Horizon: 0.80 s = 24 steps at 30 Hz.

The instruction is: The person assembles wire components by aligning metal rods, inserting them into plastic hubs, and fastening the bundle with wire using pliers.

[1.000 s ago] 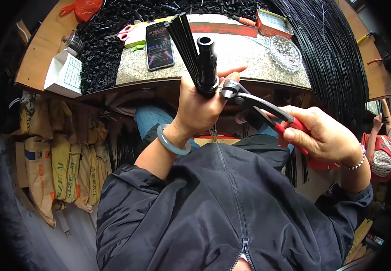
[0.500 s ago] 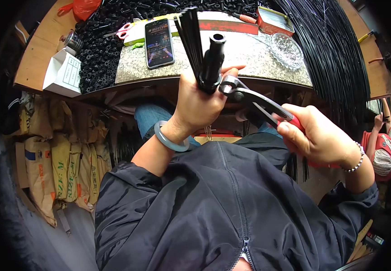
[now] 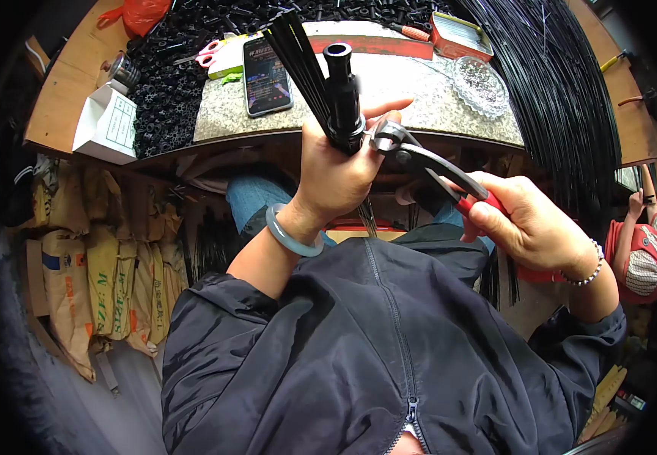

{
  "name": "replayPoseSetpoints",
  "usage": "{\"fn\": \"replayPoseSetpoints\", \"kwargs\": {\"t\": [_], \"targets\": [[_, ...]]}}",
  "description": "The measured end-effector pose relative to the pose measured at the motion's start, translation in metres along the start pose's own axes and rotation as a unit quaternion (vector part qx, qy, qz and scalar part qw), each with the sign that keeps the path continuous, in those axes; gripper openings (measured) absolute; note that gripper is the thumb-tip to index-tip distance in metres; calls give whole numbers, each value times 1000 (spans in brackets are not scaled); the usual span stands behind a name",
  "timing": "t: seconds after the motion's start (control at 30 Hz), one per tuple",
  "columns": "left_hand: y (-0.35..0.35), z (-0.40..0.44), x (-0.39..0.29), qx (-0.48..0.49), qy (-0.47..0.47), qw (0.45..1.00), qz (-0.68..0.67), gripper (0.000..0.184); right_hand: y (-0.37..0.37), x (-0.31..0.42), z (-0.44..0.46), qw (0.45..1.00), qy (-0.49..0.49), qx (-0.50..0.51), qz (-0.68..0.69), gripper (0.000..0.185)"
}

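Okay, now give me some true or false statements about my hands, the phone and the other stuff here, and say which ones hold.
Your right hand grips red-handled pliers. True.

Your left hand is empty. False: it holds a black tube and a bundle of thin black rods.

The phone lies on the speckled board. True.

The glass dish is to the left of the phone. False: it is to the right.

The bangle is on your right wrist. False: it is on your left; the right has a beaded bracelet.
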<state>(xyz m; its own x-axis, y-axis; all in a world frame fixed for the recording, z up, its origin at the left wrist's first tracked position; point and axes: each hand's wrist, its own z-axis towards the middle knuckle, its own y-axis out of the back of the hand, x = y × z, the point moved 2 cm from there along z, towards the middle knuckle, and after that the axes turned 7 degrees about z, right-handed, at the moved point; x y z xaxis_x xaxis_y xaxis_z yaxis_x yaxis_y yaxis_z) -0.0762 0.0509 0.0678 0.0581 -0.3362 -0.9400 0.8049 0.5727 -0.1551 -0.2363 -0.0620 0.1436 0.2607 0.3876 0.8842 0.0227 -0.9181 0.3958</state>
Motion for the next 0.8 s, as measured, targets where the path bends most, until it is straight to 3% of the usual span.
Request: {"fn": "replayPoseSetpoints", "kwargs": {"t": [0.13,0.3,0.4,0.47,0.5,0.6,0.63,0.7,0.73,0.77,0.8], "targets": [[-1,-1,-4,0,17,1000,-3,25,3,11,-3,999,-17,-18,21,23],[2,-2,-5,23,0,999,49,25,7,31,-6,991,-87,-7,-102,23],[5,0,-8,23,-25,996,87,22,4,34,-3,987,-80,-30,-139,22],[7,5,-12,7,-84,971,222,19,2,34,0,983,-73,-32,-165,24],[8,7,-8,-21,-184,948,260,16,1,33,2,979,-66,-32,-191,26],[13,10,-13,-7,-142,955,259,16,-1,28,8,986,-92,-32,-136,19],[17,14,-11,5,-179,950,255,20,-3,22,11,986,-90,-33,-136,19],[26,13,-17,36,-85,986,141,28,-2,10,19,991,18,-71,-113,19],[32,16,-13,23,-90,987,129,33,1,6,23,994,2,-61,-88,21],[40,16,-22,-4,-40,999,10,24,4,-11,31,979,83,-115,-149,25],[48,18,-25,-11,-43,996,-79,28,5,-35,40,950,166,-168,-203,29]]}}
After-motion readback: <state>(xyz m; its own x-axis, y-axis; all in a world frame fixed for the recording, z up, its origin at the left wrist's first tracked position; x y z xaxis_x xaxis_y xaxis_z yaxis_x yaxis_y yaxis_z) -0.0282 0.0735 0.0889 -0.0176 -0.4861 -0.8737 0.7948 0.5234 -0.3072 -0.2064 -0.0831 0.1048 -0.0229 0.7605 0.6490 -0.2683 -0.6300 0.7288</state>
